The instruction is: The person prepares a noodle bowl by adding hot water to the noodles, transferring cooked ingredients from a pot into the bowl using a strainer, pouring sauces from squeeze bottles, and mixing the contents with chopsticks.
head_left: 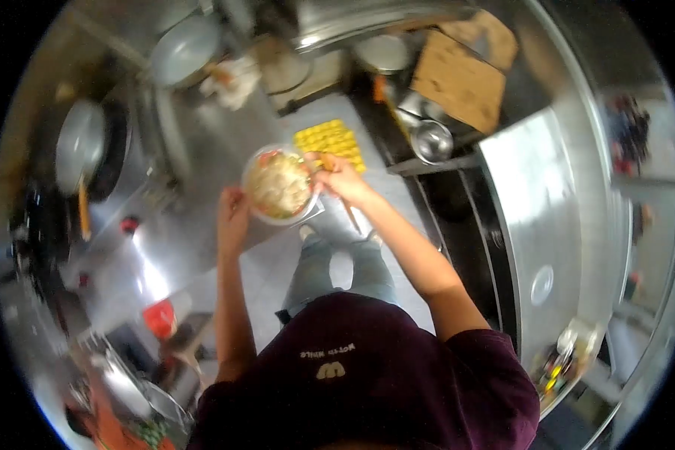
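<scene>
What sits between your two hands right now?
In the head view, a bowl of pale mixed food sits between them. The left hand is at its lower-left rim; the right hand, holding a thin orange-handled utensil, is at its right edge.

- Both arms are bare below short dark-maroon sleeves and reach forward, away from the chest.
- The left arm runs nearly straight ahead, elbow only slightly bent.
- The left hand (232,214) is raised, fingers curled; whether its grip is closed cannot be told.
- The right arm angles inward from the shoulder toward the left hand.
- The right hand (340,178) has its fingers folded into a closed grip.
</scene>
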Available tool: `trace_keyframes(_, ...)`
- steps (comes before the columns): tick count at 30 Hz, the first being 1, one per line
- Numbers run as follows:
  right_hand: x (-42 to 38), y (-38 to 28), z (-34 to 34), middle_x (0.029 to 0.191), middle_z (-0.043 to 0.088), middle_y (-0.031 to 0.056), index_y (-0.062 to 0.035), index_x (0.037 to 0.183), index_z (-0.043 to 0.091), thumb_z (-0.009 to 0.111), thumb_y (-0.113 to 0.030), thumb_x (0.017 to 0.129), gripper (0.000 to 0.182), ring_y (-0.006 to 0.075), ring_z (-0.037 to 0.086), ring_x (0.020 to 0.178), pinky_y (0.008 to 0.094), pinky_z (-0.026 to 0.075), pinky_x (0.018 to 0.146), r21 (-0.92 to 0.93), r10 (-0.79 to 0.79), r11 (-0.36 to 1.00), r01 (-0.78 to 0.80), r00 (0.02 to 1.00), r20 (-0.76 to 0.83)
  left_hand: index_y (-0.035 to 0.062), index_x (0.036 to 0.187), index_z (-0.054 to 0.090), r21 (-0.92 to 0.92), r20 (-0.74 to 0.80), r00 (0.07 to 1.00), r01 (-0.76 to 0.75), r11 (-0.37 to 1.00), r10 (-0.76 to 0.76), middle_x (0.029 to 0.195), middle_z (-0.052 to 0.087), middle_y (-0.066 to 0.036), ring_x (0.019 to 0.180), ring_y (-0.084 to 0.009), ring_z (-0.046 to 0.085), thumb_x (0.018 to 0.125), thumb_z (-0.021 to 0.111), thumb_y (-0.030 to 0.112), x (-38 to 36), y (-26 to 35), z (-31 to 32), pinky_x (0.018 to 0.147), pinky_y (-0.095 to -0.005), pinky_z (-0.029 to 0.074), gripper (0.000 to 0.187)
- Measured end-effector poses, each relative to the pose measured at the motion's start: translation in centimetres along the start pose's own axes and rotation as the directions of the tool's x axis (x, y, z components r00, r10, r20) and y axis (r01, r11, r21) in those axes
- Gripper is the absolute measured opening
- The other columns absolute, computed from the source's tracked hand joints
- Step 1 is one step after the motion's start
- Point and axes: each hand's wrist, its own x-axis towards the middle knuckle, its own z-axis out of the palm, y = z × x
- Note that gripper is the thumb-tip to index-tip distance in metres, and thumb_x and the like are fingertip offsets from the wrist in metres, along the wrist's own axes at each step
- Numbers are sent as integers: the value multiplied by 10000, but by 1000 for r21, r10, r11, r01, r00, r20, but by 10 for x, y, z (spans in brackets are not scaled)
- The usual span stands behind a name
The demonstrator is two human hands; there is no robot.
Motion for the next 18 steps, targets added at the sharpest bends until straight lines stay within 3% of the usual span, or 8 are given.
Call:
trace_keyframes(4, -49, -23, -40, 608, 551, 30, -10, 1158, 478, 505, -30, 734, 425, 49, 403, 404, 175, 284, 360, 141, -98, 983, 115, 987, -124, 71, 913, 489, 49, 116, 993, -7, 999, 2, 841, 517, -9, 791, -92, 474, 838, 505, 94, -7, 46, 49, 659, -226, 394, 80)
trace_keyframes(7, -97, -46, -81, 661, 582, 41, 4, 1158, 470, 520, -25, 718, 444, 50, 464, 449, 170, 300, 358, 239, -116, 956, 171, 967, -228, 96, 943, 465, -48, 196, 980, -27, 998, 36, 945, 499, -22, 890, -109, 466, 849, 492, 126, -14, 66, 107, 706, -248, 412, 102)
trace_keyframes(10, -127, -58, -124, 580, 553, 25, -5, 1127, 491, 518, -24, 721, 408, 46, 437, 420, 164, 295, 364, 206, -139, 959, 192, 959, -247, 139, 1017, 414, -375, 404, 912, 243, 895, -78, 1062, 458, -45, 969, -141, 454, 858, 475, 154, -18, 82, 157, 751, -292, 431, 171)
trace_keyframes(12, -170, -68, -171, 548, 537, 13, -14, 1113, 503, 519, -28, 725, 389, 44, 404, 395, 167, 279, 359, 171, -156, 959, 228, 922, -354, 173, 1065, 359, -504, 531, 846, 362, 784, -50, 1126, 426, -66, 1008, -172, 458, 870, 446, 166, -39, 99, 229, 765, -333, 443, 213)
trace_keyframes(14, -202, -71, -220, 551, 535, 21, -6, 1108, 501, 516, -29, 732, 377, 51, 375, 373, 177, 275, 351, 140, -197, 952, 272, 896, -399, 176, 1070, 340, -502, 562, 827, 331, 799, 11, 1131, 434, -74, 1021, -169, 464, 881, 424, 162, -44, 95, 289, 750, -337, 450, 207)
trace_keyframes(18, -244, -80, -274, 552, 531, 46, 21, 1128, 470, 487, -1, 739, 390, 68, 376, 360, 183, 280, 347, 123, -177, 955, 270, 852, -493, 175, 1057, 345, -447, 650, 759, 402, 799, -18, 1110, 453, -65, 1006, -148, 479, 886, 421, 170, -48, 100, 357, 745, -322, 452, 187)
